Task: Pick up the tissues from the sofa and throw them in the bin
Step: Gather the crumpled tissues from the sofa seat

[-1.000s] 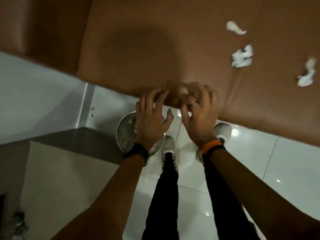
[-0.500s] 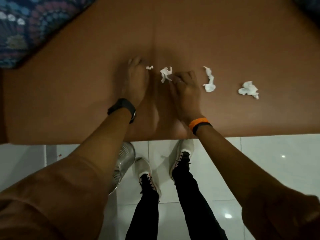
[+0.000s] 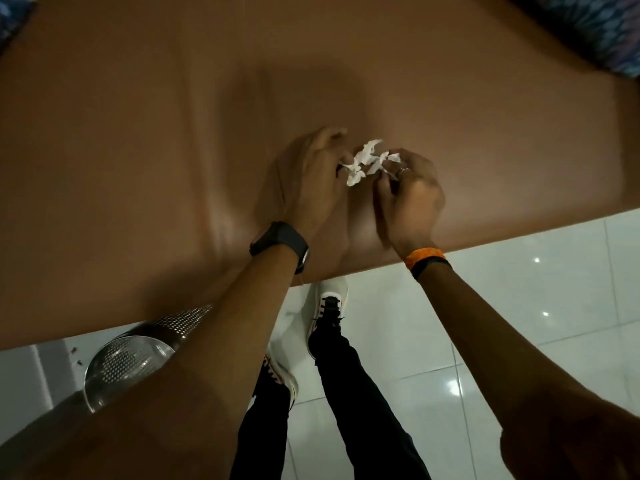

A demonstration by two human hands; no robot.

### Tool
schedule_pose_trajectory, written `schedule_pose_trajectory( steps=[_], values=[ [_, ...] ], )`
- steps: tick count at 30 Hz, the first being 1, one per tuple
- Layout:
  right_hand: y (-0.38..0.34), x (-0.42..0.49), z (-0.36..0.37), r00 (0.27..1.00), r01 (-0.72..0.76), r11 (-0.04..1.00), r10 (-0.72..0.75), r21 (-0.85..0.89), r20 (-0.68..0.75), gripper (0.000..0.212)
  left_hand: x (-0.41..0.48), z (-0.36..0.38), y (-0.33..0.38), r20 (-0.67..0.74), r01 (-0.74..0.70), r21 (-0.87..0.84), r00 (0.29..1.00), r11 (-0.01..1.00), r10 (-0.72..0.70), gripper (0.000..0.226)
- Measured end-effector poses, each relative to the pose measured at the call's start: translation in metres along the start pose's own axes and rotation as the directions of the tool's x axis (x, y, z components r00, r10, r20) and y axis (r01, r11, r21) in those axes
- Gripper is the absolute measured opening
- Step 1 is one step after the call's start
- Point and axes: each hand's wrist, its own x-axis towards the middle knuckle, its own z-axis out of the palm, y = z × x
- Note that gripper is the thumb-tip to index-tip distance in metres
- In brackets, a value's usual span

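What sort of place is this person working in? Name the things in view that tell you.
Probably a home living room: a brown sofa with a patterned cushion, glossy white floor tiles, and a perforated metal bin beside the sofa.

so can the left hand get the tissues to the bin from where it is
Probably yes: the left hand already pinches the tissues, and the bin stands open on the floor below the left forearm, nothing visibly between.

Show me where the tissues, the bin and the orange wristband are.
tissues [image 3: 363, 162], head view, middle of the white bunch.
bin [image 3: 121, 362], head view, perforated inner wall.
orange wristband [image 3: 423, 255], head view, band's top face.
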Motion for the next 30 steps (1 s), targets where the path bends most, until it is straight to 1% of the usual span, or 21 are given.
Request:
schedule_pose_trajectory(
  steps=[3,4,7,10,11,12,14,16,17,18,20,21,22,23,24,25,26,27,28,30],
  values=[
    [-0.023,-0.008,0.007,0.999,-0.010,0.995,0.006,0.099,0.043,0.025,-0.005,0.001,0.009,0.043,-0.027,0.032,0.999,0.999,0.026,0.011],
    [-0.033,-0.012,0.009,0.998,-0.016,0.990,0.007,0.141,0.059,0.026,-0.010,0.000,0.009,0.028,-0.006,0.035,1.000,0.999,0.005,0.011],
    [-0.064,-0.027,0.011,0.996,-0.012,0.964,-0.013,0.267,0.091,0.029,-0.038,-0.023,-0.001,-0.112,0.119,-0.065,0.986,0.991,-0.126,0.013],
    [-0.104,-0.054,0.017,0.982,0.077,0.936,-0.131,0.344,0.138,0.026,-0.083,-0.058,-0.029,-0.220,0.216,-0.139,0.945,0.966,-0.243,0.008],
    [-0.118,-0.067,0.021,0.971,0.115,0.928,-0.181,0.356,0.159,0.026,-0.101,-0.068,-0.039,-0.233,0.253,-0.178,0.928,0.951,-0.291,0.008],
    [-0.134,-0.083,0.027,0.954,0.148,0.916,-0.231,0.372,0.190,0.025,-0.123,-0.081,-0.051,-0.255,0.290,-0.213,0.905,0.933,-0.339,0.008],
    [-0.166,-0.123,0.041,0.913,0.172,0.889,-0.305,0.424,0.270,0.024,-0.171,-0.106,-0.077,-0.308,0.348,-0.264,0.854,0.900,-0.420,0.010],
    [-0.192,-0.165,0.056,0.857,0.188,0.861,-0.379,0.473,0.349,0.023,-0.223,-0.127,-0.102,-0.328,0.409,-0.301,0.804,0.861,-0.496,0.013],
    [-0.206,-0.189,0.065,0.818,0.202,0.852,-0.418,0.483,0.395,0.023,-0.252,-0.136,-0.117,-0.346,0.454,-0.285,0.773,0.844,-0.532,0.013],
    [-0.218,-0.213,0.076,0.776,0.220,0.848,-0.452,0.482,0.440,0.025,-0.280,-0.143,-0.131,-0.362,0.503,-0.258,0.741,0.825,-0.566,0.013],
    [-0.240,-0.259,0.100,0.671,0.282,0.846,-0.511,0.452,0.538,0.027,-0.333,-0.151,-0.164,-0.344,0.603,-0.196,0.696,0.773,-0.630,0.012],
    [-0.246,-0.278,0.113,0.615,0.324,0.843,-0.532,0.429,0.582,0.028,-0.352,-0.150,-0.181,-0.303,0.649,-0.158,0.685,0.744,-0.662,0.014],
    [-0.253,-0.297,0.128,0.554,0.371,0.835,-0.550,0.406,0.625,0.029,-0.372,-0.148,-0.199,-0.234,0.693,-0.123,0.675,0.710,-0.700,0.019],
    [-0.258,-0.313,0.145,0.499,0.418,0.825,-0.557,0.379,0.664,0.029,-0.388,-0.146,-0.215,-0.156,0.713,-0.087,0.680,0.695,-0.717,0.024],
    [-0.262,-0.326,0.162,0.450,0.458,0.818,-0.551,0.348,0.703,0.029,-0.400,-0.140,-0.229,-0.110,0.710,-0.062,0.693,0.701,-0.712,0.026],
    [-0.264,-0.337,0.180,0.405,0.494,0.811,-0.534,0.314,0.742,0.031,-0.407,-0.134,-0.241,-0.096,0.714,-0.074,0.690,0.696,-0.718,0.025],
    [-0.263,-0.343,0.198,0.370,0.527,0.802,-0.514,0.281,0.774,0.034,-0.411,-0.126,-0.252,-0.047,0.726,-0.086,0.681,0.682,-0.731,0.025],
    [-0.262,-0.350,0.216,0.333,0.568,0.785,-0.494,0.248,0.803,0.038,-0.415,-0.117,-0.267,-0.036,0.725,-0.082,0.684,0.684,-0.729,0.029],
    [-0.261,-0.356,0.234,0.296,0.609,0.763,-0.472,0.217,0.831,0.045,-0.417,-0.110,-0.282,-0.005,0.734,-0.084,0.676,0.674,-0.737,0.034],
    [-0.254,-0.363,0.261,0.218,0.649,0.740,-0.403,0.177,0.889,0.063,-0.422,-0.095,-0.311,0.075,0.731,0.034,0.678,0.682,-0.731,0.053]
  ],
)
